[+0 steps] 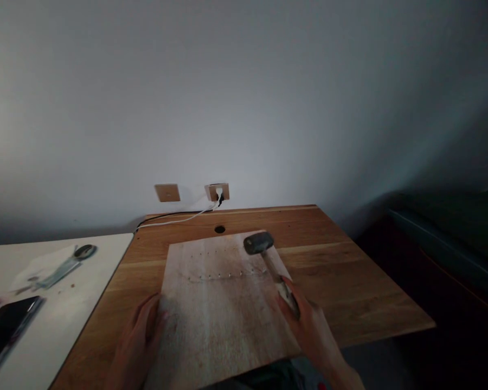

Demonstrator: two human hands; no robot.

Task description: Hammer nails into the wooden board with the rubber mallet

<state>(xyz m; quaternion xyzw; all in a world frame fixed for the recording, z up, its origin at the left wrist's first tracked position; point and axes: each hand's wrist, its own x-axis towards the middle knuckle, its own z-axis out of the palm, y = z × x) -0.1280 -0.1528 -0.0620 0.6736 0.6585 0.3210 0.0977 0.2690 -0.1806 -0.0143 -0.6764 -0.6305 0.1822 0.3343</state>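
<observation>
A pale wooden board (219,314) lies on a brown wooden table (350,281), with a row of small nails (228,276) across its upper part. My right hand (309,330) is closed round the wooden handle of a hammer (268,257), whose dark head hovers over the board's far right corner. My left hand (140,336) rests against the board's left edge, fingers curled onto it.
A white table (65,314) adjoins on the left, carrying a metal tool (61,268) and a dark phone (8,327). Two wall sockets (217,192) with a white cable sit behind the table. A cable hole (219,229) is in the tabletop. Dark furniture stands at right.
</observation>
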